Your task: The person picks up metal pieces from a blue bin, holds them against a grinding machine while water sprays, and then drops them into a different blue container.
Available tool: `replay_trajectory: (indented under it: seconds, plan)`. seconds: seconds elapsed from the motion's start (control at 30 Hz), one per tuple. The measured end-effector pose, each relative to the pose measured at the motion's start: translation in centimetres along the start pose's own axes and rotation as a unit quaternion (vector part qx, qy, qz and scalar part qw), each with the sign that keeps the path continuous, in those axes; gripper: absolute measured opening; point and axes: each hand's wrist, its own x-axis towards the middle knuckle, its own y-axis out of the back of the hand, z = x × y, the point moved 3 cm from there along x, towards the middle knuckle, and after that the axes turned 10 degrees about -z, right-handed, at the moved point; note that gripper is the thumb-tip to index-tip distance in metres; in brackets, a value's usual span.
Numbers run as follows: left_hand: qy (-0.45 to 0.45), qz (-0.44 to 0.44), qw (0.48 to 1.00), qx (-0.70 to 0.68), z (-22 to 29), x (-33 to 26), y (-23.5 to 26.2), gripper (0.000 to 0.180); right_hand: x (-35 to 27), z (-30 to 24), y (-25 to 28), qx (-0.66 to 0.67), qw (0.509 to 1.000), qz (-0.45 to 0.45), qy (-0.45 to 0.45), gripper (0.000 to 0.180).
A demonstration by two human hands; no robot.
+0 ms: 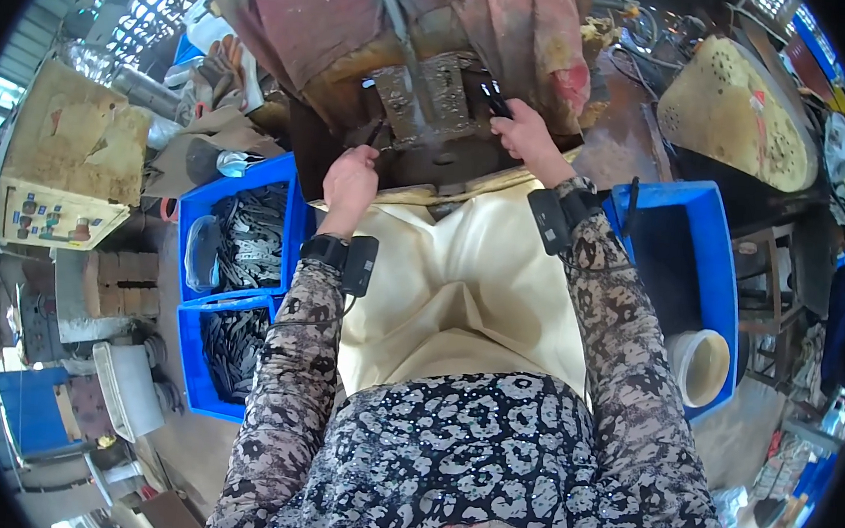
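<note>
My left hand (pixel 352 184) is closed, with a thin dark piece (pixel 374 133) sticking up from its fingers. My right hand (pixel 531 142) grips a black narrow piece (pixel 496 99) with shiny ends; its exact kind I cannot make out. Both hands are over the front of a wet, brown-stained machine basin (pixel 470 168). Between them lies a wet metal plate (pixel 433 101), with a metal pipe (pixel 401 29) slanting down above it. Reddish cloth (pixel 333 19) drapes over the machine. A cream apron (pixel 462 267) covers my lap and reaches the basin's edge.
At left, two blue bins (pixel 185 290) hold many flat dark metal pieces (pixel 251 241). A larger blue bin (pixel 723 288) at right contains a cream bucket (pixel 702 368). A stained box with control knobs (pixel 74 152) stands far left; a yellowish spotted panel (pixel 742 115) is far right.
</note>
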Motion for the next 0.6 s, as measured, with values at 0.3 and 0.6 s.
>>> replay_trajectory:
  seconds: [0.3, 0.6]
  plan:
    - [-0.004, 0.002, 1.000, 0.007, 0.5, -0.1, 0.4, 0.023, 0.2, 0.5, 0.4, -0.016, 0.999, 0.039, 0.004, 0.010]
    - [0.009, -0.013, 1.000, -0.006, 0.7, 0.1, 0.3, 0.022, -1.6, -2.1, 1.0, 0.091, 0.995, -0.030, 0.014, 0.018]
